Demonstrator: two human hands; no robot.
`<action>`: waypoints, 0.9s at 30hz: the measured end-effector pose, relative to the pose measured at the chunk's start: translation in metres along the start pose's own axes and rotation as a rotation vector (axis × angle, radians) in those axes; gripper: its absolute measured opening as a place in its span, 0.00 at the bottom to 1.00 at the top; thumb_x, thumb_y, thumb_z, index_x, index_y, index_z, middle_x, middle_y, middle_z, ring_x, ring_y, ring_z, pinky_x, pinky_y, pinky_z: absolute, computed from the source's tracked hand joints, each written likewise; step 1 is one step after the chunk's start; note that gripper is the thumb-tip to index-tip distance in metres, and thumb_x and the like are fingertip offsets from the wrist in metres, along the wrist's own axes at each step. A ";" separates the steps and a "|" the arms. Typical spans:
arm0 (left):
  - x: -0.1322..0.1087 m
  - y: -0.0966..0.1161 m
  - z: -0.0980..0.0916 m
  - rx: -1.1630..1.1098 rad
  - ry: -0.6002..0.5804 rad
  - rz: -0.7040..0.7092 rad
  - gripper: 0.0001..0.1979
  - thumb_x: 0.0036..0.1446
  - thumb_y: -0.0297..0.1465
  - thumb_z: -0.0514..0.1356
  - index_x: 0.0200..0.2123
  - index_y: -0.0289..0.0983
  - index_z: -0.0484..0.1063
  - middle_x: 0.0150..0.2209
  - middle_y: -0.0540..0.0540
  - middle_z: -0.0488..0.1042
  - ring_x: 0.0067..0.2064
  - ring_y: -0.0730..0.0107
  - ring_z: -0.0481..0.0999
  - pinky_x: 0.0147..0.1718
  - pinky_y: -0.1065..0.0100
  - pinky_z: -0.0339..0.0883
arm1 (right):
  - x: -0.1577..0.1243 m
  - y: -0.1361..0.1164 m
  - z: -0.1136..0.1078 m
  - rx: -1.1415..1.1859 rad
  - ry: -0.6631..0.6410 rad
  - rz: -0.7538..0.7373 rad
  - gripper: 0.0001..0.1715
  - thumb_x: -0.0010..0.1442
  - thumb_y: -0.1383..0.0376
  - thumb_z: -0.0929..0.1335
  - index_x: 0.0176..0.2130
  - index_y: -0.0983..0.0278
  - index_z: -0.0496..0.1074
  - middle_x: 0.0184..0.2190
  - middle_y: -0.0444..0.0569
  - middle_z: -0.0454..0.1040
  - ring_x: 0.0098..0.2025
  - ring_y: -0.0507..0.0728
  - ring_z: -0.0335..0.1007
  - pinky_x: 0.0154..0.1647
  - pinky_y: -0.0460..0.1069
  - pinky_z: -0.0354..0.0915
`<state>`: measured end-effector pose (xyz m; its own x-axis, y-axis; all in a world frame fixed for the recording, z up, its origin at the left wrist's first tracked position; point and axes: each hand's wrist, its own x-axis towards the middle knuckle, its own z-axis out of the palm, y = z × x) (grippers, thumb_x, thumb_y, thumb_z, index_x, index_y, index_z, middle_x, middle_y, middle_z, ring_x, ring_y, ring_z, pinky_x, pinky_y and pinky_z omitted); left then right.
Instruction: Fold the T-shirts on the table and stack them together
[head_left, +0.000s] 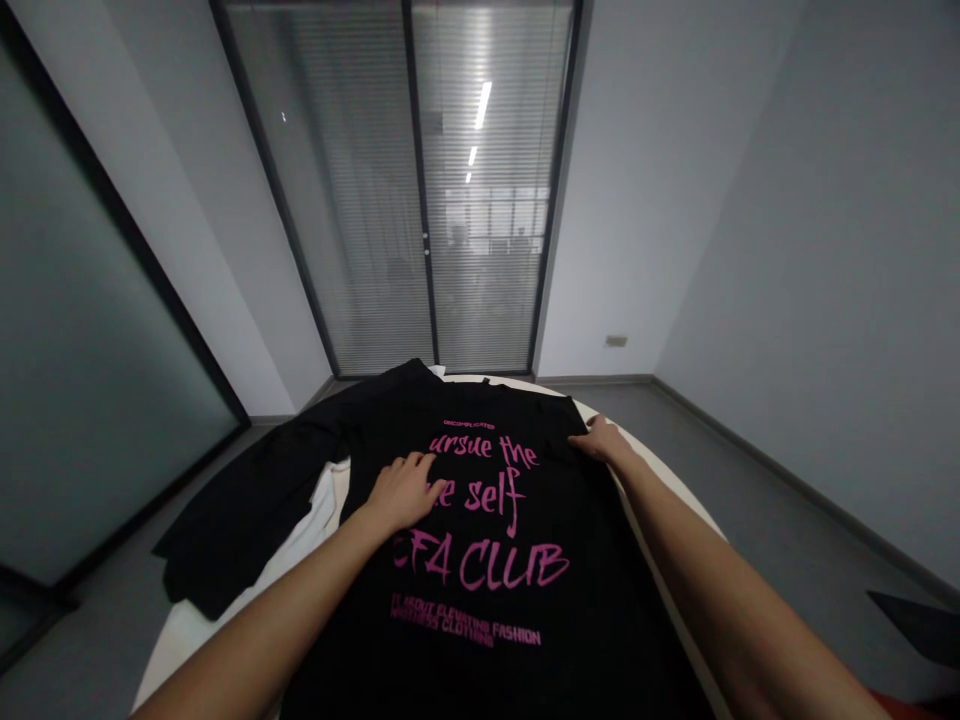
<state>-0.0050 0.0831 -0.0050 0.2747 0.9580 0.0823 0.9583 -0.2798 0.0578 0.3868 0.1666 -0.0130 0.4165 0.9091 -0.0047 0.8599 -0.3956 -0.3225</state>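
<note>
A black T-shirt (pixel 517 660) with pink lettering is spread over a round white table, its collar end away from me. My left hand (pixel 409 492) rests flat on the printed chest, fingers apart, covering some of the letters. At the right shoulder edge, my right hand (pixel 604 440) has its fingers closed on the shirt's fabric. More black cloth (pixel 255 490) spreads to the left and hangs over the table's edge; whether it belongs to the same shirt I cannot tell. White cloth (pixel 319 515) shows beneath it.
The white table's rim (pixel 675 490) curves round on the right. Beyond it stands a glass partition with blinds (pixel 480 300), with a grey wall (pixel 825 300) to the right and a frosted glass panel (pixel 90 350) to the left. A dark pointed object (pixel 919 625) juts in at lower right.
</note>
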 end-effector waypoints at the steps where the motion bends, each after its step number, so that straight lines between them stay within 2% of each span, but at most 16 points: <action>1: -0.005 0.004 0.006 -0.011 -0.020 -0.023 0.29 0.67 0.46 0.51 0.64 0.37 0.64 0.64 0.34 0.66 0.61 0.43 0.68 0.55 0.51 0.65 | -0.010 -0.003 -0.002 -0.022 0.059 -0.062 0.36 0.55 0.52 0.72 0.58 0.66 0.69 0.54 0.63 0.72 0.54 0.68 0.71 0.49 0.56 0.68; 4: -0.016 0.008 0.017 -0.040 -0.020 -0.048 0.32 0.68 0.47 0.48 0.68 0.37 0.59 0.70 0.34 0.56 0.69 0.38 0.58 0.62 0.46 0.57 | -0.039 -0.013 -0.004 -0.080 0.192 -0.315 0.25 0.61 0.51 0.68 0.52 0.62 0.72 0.52 0.59 0.72 0.54 0.66 0.69 0.53 0.56 0.65; 7: -0.024 0.004 0.022 -0.074 -0.003 -0.004 0.33 0.68 0.49 0.46 0.69 0.38 0.58 0.71 0.35 0.54 0.70 0.37 0.53 0.64 0.43 0.51 | -0.062 -0.022 -0.002 -0.121 0.098 -0.442 0.25 0.62 0.45 0.67 0.47 0.60 0.76 0.49 0.57 0.73 0.52 0.66 0.69 0.52 0.57 0.64; 9: -0.029 0.000 0.022 -0.090 -0.001 0.014 0.32 0.69 0.49 0.46 0.69 0.39 0.59 0.72 0.37 0.53 0.71 0.38 0.51 0.65 0.42 0.50 | -0.072 -0.025 0.001 -0.135 0.075 -0.468 0.22 0.63 0.47 0.67 0.45 0.60 0.77 0.49 0.56 0.74 0.52 0.65 0.69 0.52 0.56 0.63; 13: -0.036 -0.015 0.016 -0.038 0.051 -0.051 0.30 0.69 0.47 0.47 0.67 0.37 0.62 0.71 0.35 0.54 0.71 0.40 0.51 0.64 0.41 0.51 | -0.083 -0.022 0.011 -0.020 0.169 -0.563 0.18 0.70 0.56 0.61 0.41 0.62 0.75 0.47 0.53 0.75 0.50 0.59 0.69 0.53 0.51 0.62; 17: -0.043 -0.040 0.006 0.113 0.125 -0.113 0.26 0.70 0.40 0.47 0.63 0.33 0.66 0.69 0.31 0.57 0.67 0.40 0.58 0.60 0.41 0.58 | -0.087 -0.013 0.018 0.084 0.074 -0.714 0.18 0.71 0.57 0.59 0.42 0.63 0.73 0.42 0.51 0.76 0.46 0.57 0.70 0.52 0.49 0.62; 20: -0.049 -0.066 -0.004 0.160 0.098 -0.113 0.22 0.67 0.30 0.50 0.62 0.33 0.67 0.68 0.30 0.58 0.65 0.45 0.62 0.56 0.49 0.65 | -0.086 -0.009 0.020 0.147 0.076 -0.679 0.20 0.71 0.55 0.58 0.44 0.63 0.72 0.44 0.51 0.76 0.48 0.58 0.70 0.54 0.50 0.62; 23: -0.053 -0.092 -0.013 0.169 0.051 -0.097 0.26 0.61 0.23 0.52 0.62 0.37 0.68 0.67 0.32 0.59 0.64 0.49 0.64 0.55 0.53 0.66 | -0.084 -0.008 0.018 0.176 0.139 -0.586 0.23 0.73 0.55 0.55 0.47 0.63 0.72 0.47 0.53 0.76 0.50 0.58 0.70 0.56 0.50 0.61; 27: -0.055 -0.116 -0.026 0.082 -0.100 0.136 0.27 0.58 0.22 0.55 0.59 0.45 0.70 0.63 0.41 0.66 0.61 0.57 0.68 0.57 0.59 0.65 | -0.084 -0.006 0.017 0.095 0.248 -0.383 0.27 0.73 0.54 0.53 0.52 0.64 0.71 0.51 0.57 0.74 0.54 0.62 0.69 0.57 0.54 0.63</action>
<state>-0.1335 0.0615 0.0092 0.4050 0.9142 -0.0156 0.9138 -0.4053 -0.0284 0.3417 0.0944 -0.0269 0.1427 0.9241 0.3545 0.9394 -0.0137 -0.3425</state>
